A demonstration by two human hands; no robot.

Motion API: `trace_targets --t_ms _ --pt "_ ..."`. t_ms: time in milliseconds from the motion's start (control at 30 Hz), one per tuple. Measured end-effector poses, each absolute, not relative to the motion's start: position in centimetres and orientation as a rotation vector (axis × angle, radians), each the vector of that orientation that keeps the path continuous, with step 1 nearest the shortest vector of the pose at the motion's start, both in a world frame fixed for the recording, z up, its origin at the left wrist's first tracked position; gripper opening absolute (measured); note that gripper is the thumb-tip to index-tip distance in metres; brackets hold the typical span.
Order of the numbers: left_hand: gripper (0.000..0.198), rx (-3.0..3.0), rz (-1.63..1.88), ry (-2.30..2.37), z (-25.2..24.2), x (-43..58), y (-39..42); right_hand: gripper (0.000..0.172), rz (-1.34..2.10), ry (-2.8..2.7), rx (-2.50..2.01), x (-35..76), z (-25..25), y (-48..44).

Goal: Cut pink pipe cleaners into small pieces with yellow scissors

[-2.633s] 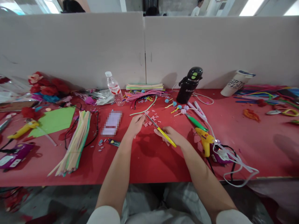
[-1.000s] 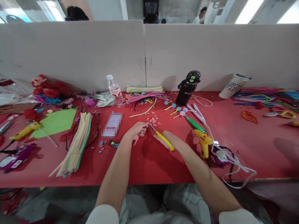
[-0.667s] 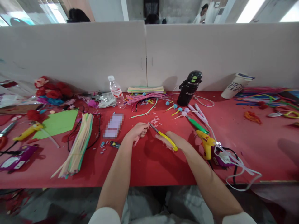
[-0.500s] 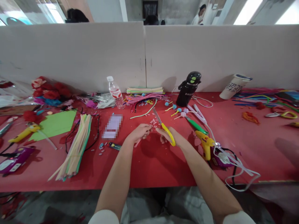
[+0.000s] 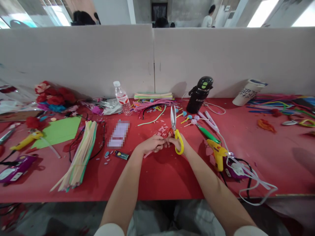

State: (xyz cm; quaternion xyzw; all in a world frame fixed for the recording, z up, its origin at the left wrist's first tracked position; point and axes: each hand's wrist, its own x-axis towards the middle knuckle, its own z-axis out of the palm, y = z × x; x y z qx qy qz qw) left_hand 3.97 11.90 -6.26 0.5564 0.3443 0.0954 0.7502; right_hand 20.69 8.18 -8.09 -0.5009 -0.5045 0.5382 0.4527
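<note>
Over the middle of the red table, my left hand (image 5: 153, 144) is closed on a thin pink strip (image 5: 148, 154), whose end sticks out below the palm. My right hand (image 5: 186, 144) has yellow-handled scissors (image 5: 179, 144) hooked in it, their blades pointing away from me and slightly apart. The fingertips of both hands meet, and what lies between them is too small to make out. Small pink cut pieces (image 5: 162, 129) lie scattered just beyond the hands.
To the left are a bundle of pipe cleaners (image 5: 80, 157), a blurred-out phone-shaped item (image 5: 119, 133) and a water bottle (image 5: 122, 100). To the right stand a black flask (image 5: 199, 96), a yellow glue gun (image 5: 218, 153) and white cables (image 5: 258, 180). A pale partition (image 5: 98, 59) closes the back.
My hands have come together, fingertips now touching. The scissors have swung from leaning left to nearly straight ahead, with their blades showing a little apart.
</note>
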Motion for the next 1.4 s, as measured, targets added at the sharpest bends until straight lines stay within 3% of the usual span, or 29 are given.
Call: trace_targets --t_ms 267,500,833,1400 --pt "0.036 1.265 0.278 0.792 -6.1 4.0 11.7 0.026 1.237 -1.269 -1.284 20.7 -8.1 8.5" --pt "0.038 1.15 0.671 0.902 -7.2 3.2 13.6 0.047 1.129 -1.351 -1.495 22.8 -7.2 7.4" --pt "0.03 1.253 0.934 1.076 -7.1 1.8 14.7 0.049 0.98 -1.798 -1.654 24.1 -6.8 6.1" --pt "0.031 1.476 0.974 1.135 -7.8 2.2 14.9 0.047 0.97 -1.844 -1.731 23.7 -5.9 5.9"
